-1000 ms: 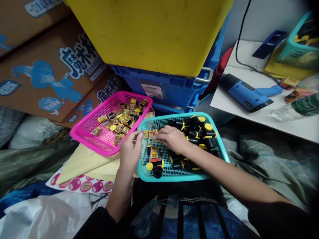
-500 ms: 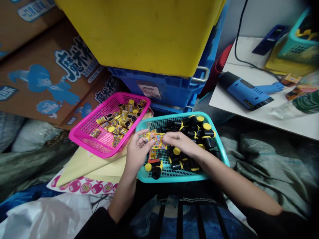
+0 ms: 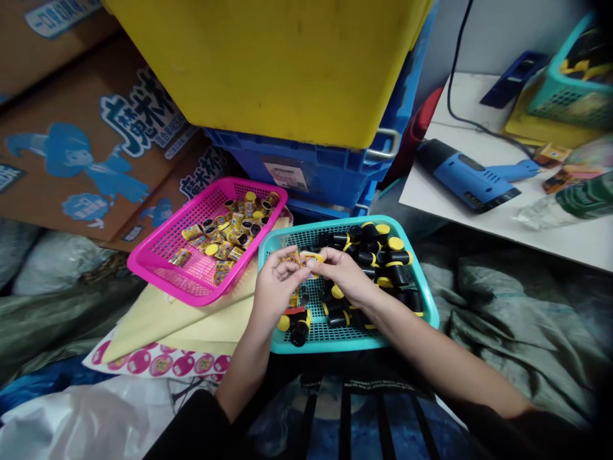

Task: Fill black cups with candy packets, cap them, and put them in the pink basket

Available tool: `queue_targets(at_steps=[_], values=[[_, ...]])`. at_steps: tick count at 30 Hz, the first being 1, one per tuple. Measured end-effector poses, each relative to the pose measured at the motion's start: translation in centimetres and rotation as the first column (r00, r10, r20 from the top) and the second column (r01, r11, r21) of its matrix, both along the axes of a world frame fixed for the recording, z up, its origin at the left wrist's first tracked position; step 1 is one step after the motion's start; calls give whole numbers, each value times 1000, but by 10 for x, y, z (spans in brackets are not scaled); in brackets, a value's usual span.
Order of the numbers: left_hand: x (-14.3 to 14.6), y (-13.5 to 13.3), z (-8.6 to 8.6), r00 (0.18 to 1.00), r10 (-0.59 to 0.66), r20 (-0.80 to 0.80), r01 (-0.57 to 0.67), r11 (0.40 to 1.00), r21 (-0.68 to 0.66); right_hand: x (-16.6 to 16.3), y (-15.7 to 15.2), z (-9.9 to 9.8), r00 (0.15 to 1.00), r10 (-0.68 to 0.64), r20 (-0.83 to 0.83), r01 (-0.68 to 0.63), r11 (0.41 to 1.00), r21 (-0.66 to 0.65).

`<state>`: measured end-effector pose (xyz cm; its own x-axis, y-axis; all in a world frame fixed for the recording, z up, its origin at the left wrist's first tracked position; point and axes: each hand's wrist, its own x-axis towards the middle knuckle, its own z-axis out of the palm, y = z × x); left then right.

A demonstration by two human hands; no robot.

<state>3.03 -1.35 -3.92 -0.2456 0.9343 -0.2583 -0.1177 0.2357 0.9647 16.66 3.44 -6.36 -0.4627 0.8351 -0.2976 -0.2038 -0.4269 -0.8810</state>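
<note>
Between my two hands, over the left half of a turquoise basket (image 3: 428, 281), is a small yellow printed label (image 3: 311, 256), bent into a curve. My left hand (image 3: 279, 281) pinches its left side with thumb and fingers. On the other side my right hand (image 3: 343, 273) grips it with thumb and forefinger, hiding part of it. Black cylinders with yellow caps (image 3: 398, 271) fill much of the basket's right side. Below my hands lie more yellow printed pieces (image 3: 294, 298) and a few black-and-yellow cylinders (image 3: 300, 331).
To the left, a pink basket (image 3: 167, 289) holds several small labelled cylinders (image 3: 223, 233). Behind stand stacked blue crates (image 3: 297, 172) and a yellow bin (image 3: 278, 76). A blue heat gun (image 3: 467, 176) and a plastic bottle (image 3: 575, 201) lie on the white table (image 3: 541, 239) at right.
The label was flat and facing up; now it is curled between my fingers. My right hand has turned slightly and moved closer to my left. The view has shifted a little.
</note>
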Motion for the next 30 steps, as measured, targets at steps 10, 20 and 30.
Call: queue_targets(at_steps=[10,20,30], values=[[-9,2,-14,950,260,174,-264,964,0,14,37,5,564,-184,805,-438,759,481],[-17,-1,-31,952,263,159,-258,965,-52,-2,39,-27,134,-284,949,-702,649,293],[-22,-2,-31,972,153,179,-160,987,25,29,30,5,971,158,179,-186,971,150]])
